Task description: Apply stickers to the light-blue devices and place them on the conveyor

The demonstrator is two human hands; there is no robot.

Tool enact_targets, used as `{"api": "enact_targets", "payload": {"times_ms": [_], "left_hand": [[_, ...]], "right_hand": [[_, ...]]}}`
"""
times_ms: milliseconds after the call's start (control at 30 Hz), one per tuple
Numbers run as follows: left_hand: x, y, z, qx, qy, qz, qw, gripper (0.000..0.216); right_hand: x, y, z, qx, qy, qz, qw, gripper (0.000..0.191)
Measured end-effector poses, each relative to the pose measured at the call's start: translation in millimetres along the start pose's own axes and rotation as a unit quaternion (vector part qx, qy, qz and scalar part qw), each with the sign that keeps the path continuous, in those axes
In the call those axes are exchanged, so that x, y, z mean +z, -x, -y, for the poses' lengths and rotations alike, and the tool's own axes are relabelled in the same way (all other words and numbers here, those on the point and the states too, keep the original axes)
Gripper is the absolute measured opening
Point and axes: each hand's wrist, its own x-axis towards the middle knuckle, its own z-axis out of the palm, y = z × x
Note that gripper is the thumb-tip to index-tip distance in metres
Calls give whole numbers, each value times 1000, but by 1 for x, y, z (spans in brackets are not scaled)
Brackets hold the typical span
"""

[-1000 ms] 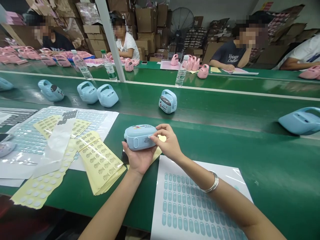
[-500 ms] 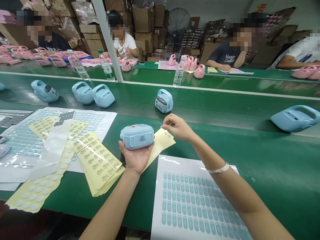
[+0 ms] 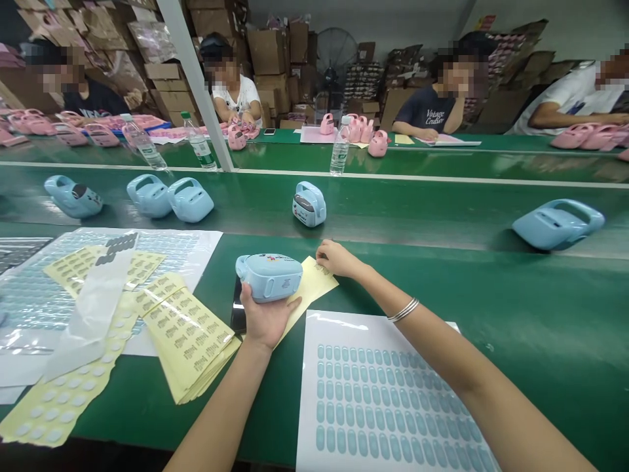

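My left hand supports a light-blue plastic device from below, thumb at its near left side and fingers beneath. The device lies on its side, with a printed picture on its upper face and small print on the side facing me. My right hand is at the far end of a yellow label sheet, where a few printed labels show. Its fingers are curled and pressed together on the sheet; what is between the fingertips is hidden. A stack of yellow label sheets lies left of my left hand.
A white sheet of pale-blue oval stickers lies under my right forearm. A dark phone-like object is partly behind the device. Several light-blue devices stand on the green belt. Beyond are water bottles and seated people.
My right hand has lowered onto the yellow sheet's far end. My left hand has turned the device slightly. The view has shifted a little.
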Motion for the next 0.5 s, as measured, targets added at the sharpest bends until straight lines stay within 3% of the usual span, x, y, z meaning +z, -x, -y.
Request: {"api": "enact_targets", "payload": {"times_ms": [200,400,500], "left_hand": [[1,-1,3,10,-16,11,1000,69],[5,3,-15,-13,-32,-4,999,68],[11,-11,-34,47,-92,13,995,69]], "right_hand": [[-22,20,-1,-44,-180,58,981,16],[-25,48,-7,-25,-355,12,934,39],[-17,55,-10,-13,-411,1,912,39]]}}
